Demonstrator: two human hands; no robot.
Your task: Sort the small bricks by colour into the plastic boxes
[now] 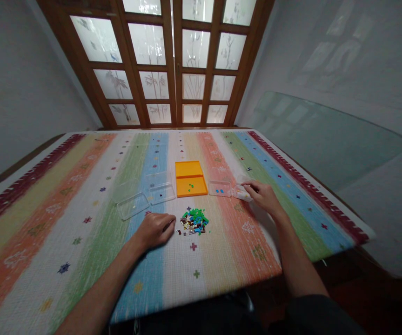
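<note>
A small pile of mixed tiny plastic pieces (195,221), green, blue, brown, cream and grey, lies on the striped cloth. Just left of it my left hand (157,229) rests on the cloth, fingers curled in, with nothing visible in them. My right hand (262,195) is over the rightmost clear plastic box (242,193), its thumb and fingers pinched together. What they hold, if anything, is too small to make out. Between the hands an open orange case (190,168) has a few green pieces (190,187) in its near half. Blue pieces (219,191) sit in a clear box (215,183) beside it.
Two more clear plastic boxes, one nearer (133,216) with a pale piece inside and one (163,201) beside the orange case, lie to the left. The striped tablecloth (92,242) covers the table. Behind it stand wooden doors with glass panes (176,93); a glass sheet (326,135) leans at right.
</note>
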